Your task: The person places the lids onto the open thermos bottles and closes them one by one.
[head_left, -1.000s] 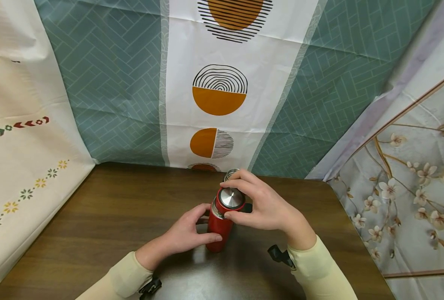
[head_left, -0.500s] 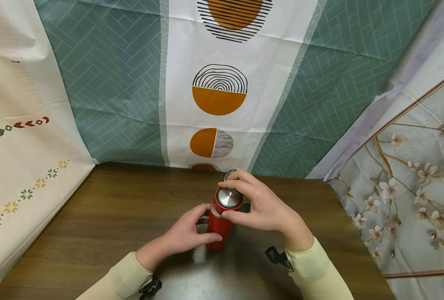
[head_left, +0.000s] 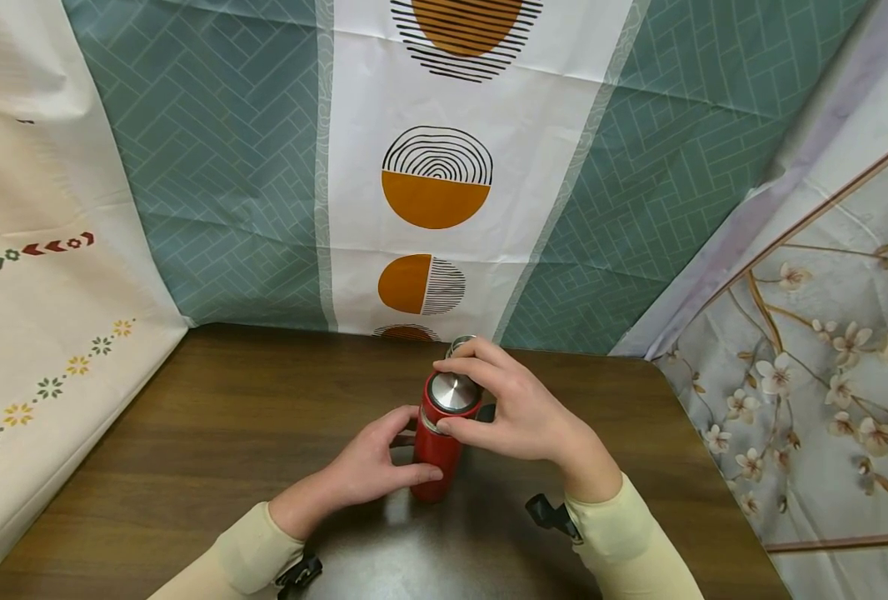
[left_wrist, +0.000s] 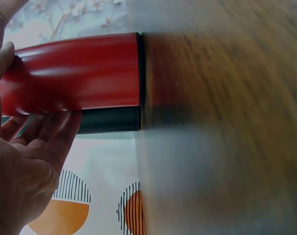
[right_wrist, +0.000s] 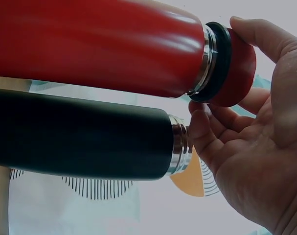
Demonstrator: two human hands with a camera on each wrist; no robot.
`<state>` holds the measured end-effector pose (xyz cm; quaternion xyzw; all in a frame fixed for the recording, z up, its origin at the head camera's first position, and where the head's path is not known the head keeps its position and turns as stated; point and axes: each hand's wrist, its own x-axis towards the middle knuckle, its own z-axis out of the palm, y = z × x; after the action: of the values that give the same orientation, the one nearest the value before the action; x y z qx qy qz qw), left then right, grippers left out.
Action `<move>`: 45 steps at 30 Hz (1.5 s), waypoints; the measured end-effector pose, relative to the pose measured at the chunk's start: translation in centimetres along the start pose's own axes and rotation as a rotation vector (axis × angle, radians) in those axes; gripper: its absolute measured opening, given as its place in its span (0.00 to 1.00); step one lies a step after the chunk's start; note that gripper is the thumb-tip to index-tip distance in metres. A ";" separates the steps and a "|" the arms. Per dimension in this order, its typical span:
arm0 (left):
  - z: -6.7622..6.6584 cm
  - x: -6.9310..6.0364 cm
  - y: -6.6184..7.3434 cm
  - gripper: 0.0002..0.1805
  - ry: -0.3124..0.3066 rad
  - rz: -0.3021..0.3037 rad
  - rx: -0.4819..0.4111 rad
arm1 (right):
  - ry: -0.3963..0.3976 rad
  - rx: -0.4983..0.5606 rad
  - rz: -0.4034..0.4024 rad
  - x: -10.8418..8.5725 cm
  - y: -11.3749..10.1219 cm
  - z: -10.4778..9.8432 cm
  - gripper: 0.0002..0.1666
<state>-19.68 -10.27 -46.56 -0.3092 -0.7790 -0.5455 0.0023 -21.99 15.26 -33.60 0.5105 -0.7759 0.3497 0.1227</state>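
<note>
A red bottle (head_left: 436, 458) stands upright on the table, and my left hand (head_left: 372, 462) grips its body from the left, thumb in front. My right hand (head_left: 522, 404) pinches the red lid with its steel top (head_left: 455, 392) between thumb and fingers. In the right wrist view the lid (right_wrist: 241, 68) sits at the mouth of the red bottle (right_wrist: 104, 46), slightly tilted, with the steel neck partly showing. A dark bottle (right_wrist: 84, 134) stands close behind the red one, its threaded steel neck (right_wrist: 180, 147) uncovered; the head view shows mostly its rim (head_left: 461, 343).
The brown wooden table (head_left: 264, 400) meets a green and white patterned cloth (head_left: 226, 167) at its back edge. A cream cloth (head_left: 54, 333) hangs on the left and a floral cloth (head_left: 826, 400) on the right.
My right hand has moved slightly left with the lid, which was offset and more tilted before and now lies more squarely over the red bottle's mouth. My left hand keeps its grip.
</note>
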 end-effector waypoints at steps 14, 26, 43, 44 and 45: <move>0.0 0.0 -0.1 0.35 0.002 -0.007 0.004 | -0.006 -0.011 0.016 -0.4 0.0 0.5 0.35; 0.0 0.1 0.0 0.35 0.004 0.002 0.010 | 0.022 -0.068 0.002 -0.5 0.1 0.8 0.36; 0.0 0.1 -0.2 0.36 0.006 -0.004 0.028 | 0.097 0.013 0.144 -2.2 0.0 1.7 0.42; 0.0 0.1 -0.2 0.36 0.006 -0.007 0.032 | 0.099 0.035 0.152 -2.3 0.1 1.7 0.42; 0.0 0.1 -0.2 0.36 0.006 -0.010 0.036 | 0.099 0.057 0.162 -2.4 0.1 1.7 0.42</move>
<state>-19.81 -10.29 -46.70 -0.3034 -0.7902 -0.5324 0.0075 -20.74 15.85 -36.17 0.4312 -0.7974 0.4054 0.1178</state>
